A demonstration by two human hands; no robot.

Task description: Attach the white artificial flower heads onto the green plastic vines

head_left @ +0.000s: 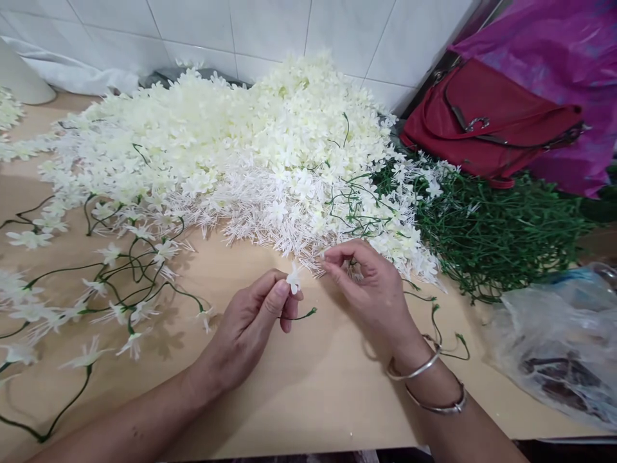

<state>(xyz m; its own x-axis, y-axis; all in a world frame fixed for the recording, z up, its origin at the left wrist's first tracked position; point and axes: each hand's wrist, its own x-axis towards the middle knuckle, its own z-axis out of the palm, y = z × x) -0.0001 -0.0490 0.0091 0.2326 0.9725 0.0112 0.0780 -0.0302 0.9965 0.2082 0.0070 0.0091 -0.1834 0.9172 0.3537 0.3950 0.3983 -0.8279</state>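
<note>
My left hand [263, 315] is closed, with a small white artificial flower [294, 278] pinched between thumb and forefinger. From under its fingers a thin green plastic stem [303, 315] with a budded tip sticks out to the right. My right hand [369, 280] pinches at the edge of the pile of white stamens [270, 206]; something small and pale shows at its fingertips, too small to name surely. Behind both hands rises a big heap of cream-white artificial flowers [216, 128]. Stems with flowers attached [139, 263] lie spread on the table to the left.
A dense heap of green stems [501, 225] lies at the right, below a red handbag [496, 122] and a purple plastic bag [554, 58]. A clear plastic bag [563, 334] sits at the right edge of the table [318, 399]. White tiles [270, 26] back the table.
</note>
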